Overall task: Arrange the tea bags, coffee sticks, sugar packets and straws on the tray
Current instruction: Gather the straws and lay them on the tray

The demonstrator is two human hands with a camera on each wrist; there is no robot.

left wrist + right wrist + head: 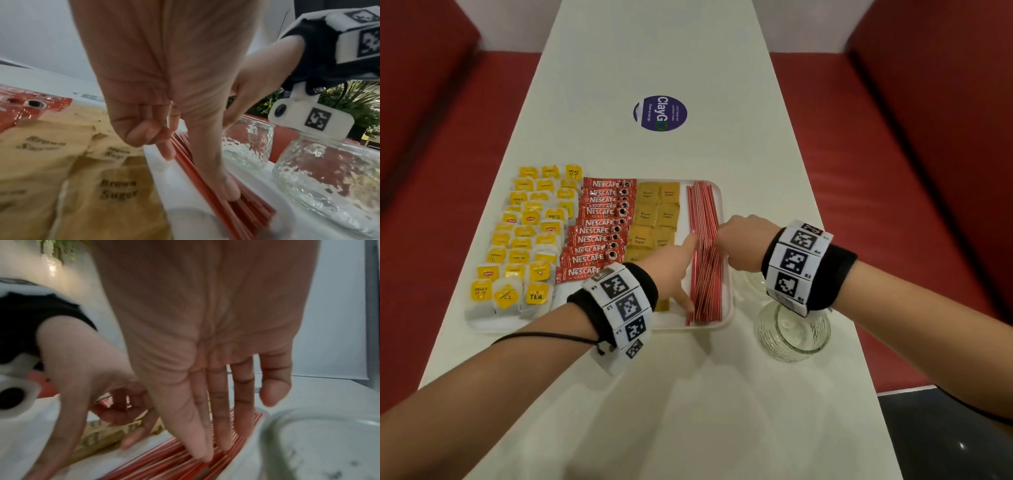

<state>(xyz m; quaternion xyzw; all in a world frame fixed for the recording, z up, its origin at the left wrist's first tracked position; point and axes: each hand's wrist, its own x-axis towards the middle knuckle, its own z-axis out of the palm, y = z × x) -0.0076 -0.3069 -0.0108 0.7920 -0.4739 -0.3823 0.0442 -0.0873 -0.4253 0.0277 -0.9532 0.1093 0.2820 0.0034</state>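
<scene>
Both your hands, left hand (pixel 674 270) and right hand (pixel 739 240), press flat, fingers straight and gripping nothing, on the straws (pixel 705 274); shove sideways and they roll off the tray (pixel 726 318).

The person is wearing a black wristband (pixel 643 284) on each bare forearm, each carrying white blocks printed with black square markers (pixel 796 260). A thin black cord (pixel 544 335) is looping along the left forearm.
</scene>
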